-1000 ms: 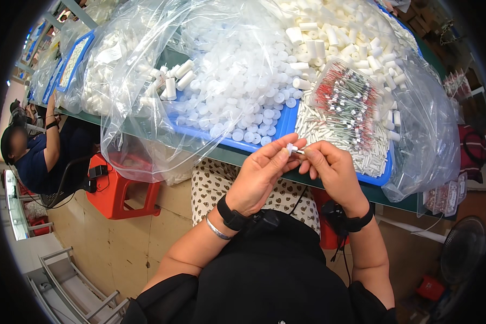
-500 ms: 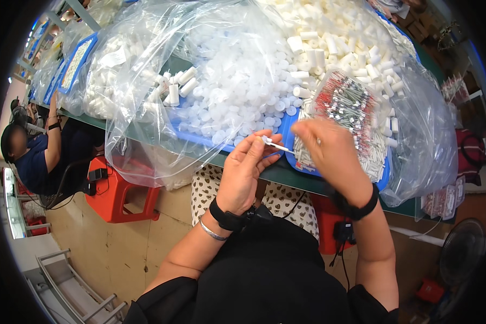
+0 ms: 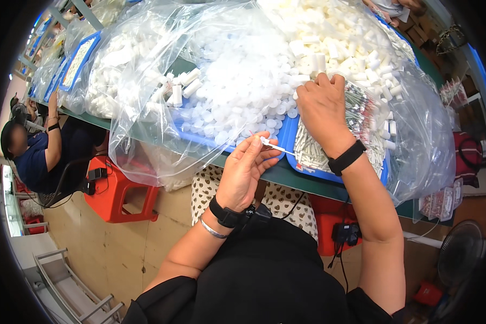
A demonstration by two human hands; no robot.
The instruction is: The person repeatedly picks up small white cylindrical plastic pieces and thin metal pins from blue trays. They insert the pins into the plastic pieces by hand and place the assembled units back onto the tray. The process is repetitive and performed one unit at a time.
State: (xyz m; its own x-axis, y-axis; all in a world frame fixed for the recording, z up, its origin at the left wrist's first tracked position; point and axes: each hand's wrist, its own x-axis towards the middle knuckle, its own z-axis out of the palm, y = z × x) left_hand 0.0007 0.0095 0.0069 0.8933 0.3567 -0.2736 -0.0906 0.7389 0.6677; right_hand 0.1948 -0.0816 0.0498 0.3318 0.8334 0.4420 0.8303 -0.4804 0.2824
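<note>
My left hand (image 3: 243, 171) is closed in a pinch on a thin white rod (image 3: 278, 147) with a small white piece at its upper end. The rod points right, over the front edge of the trays. My right hand (image 3: 324, 108) reaches over the right blue tray (image 3: 329, 175), its fingers curled down at the edge of a heap of white foam-like cylinders (image 3: 351, 32). One white cylinder (image 3: 319, 62) stands just beyond its knuckles; the fingertips are hidden. Below that hand lie many thin white rods (image 3: 308, 154), with metal pins (image 3: 362, 102) beside them.
Translucent white discs (image 3: 237, 81) fill the left blue tray (image 3: 200, 139), partly under clear plastic bags (image 3: 146, 119). Another person (image 3: 35, 156) sits at the far left by a red stool (image 3: 119, 189). A fan (image 3: 459, 254) stands at the lower right.
My right hand has moved up and away from the left hand, from above the rods to the cylinder heap. My left hand keeps the rod in nearly the same place.
</note>
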